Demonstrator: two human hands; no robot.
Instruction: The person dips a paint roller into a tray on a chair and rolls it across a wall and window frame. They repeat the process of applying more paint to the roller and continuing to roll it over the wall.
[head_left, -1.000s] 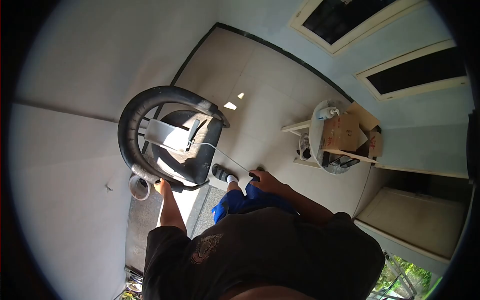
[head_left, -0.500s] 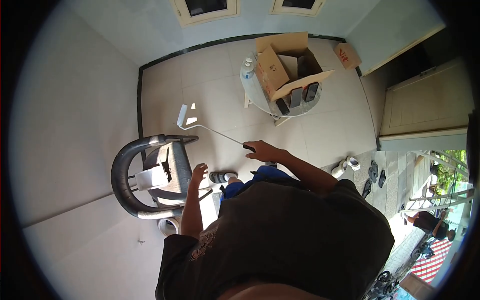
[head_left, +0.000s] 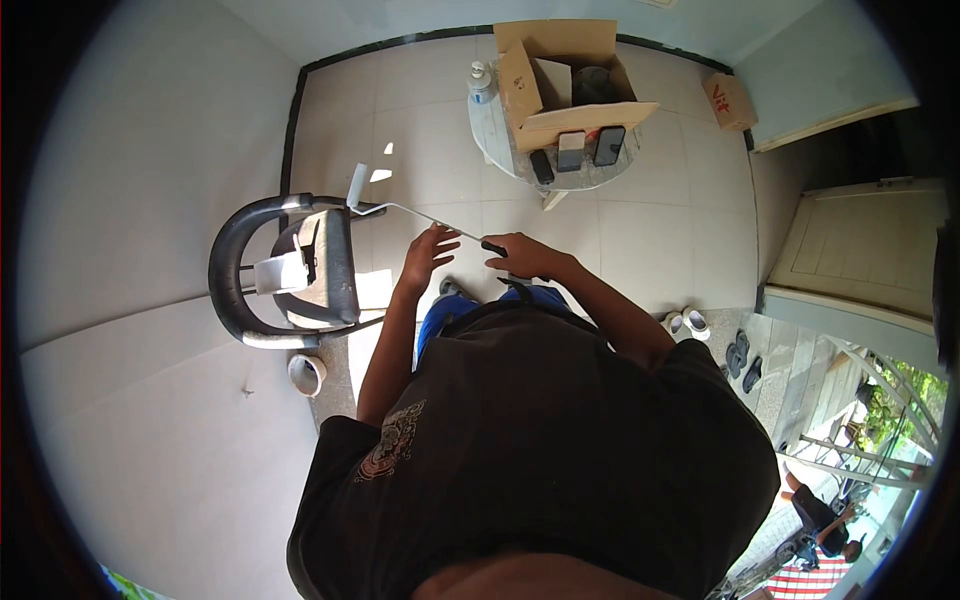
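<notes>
A paint roller with a white head and a thin bent metal rod reaches leftward from its black handle. My right hand is closed around that handle. Beside the rod, my left hand has its fingers spread and holds nothing; whether a fingertip touches the rod cannot be made out. Left of my hands stands a black chair with a worn seat, and a white tray rests on it.
A round glass table carries an open cardboard box, a pump bottle and phones. A small box sits by the wall. Shoes and a bucket are on the floor. Another person is outside, lower right.
My left hand has moved up and right, from near the chair to beside the roller's rod. My right hand still holds the roller. The view has shifted, and the chair and table appear higher.
</notes>
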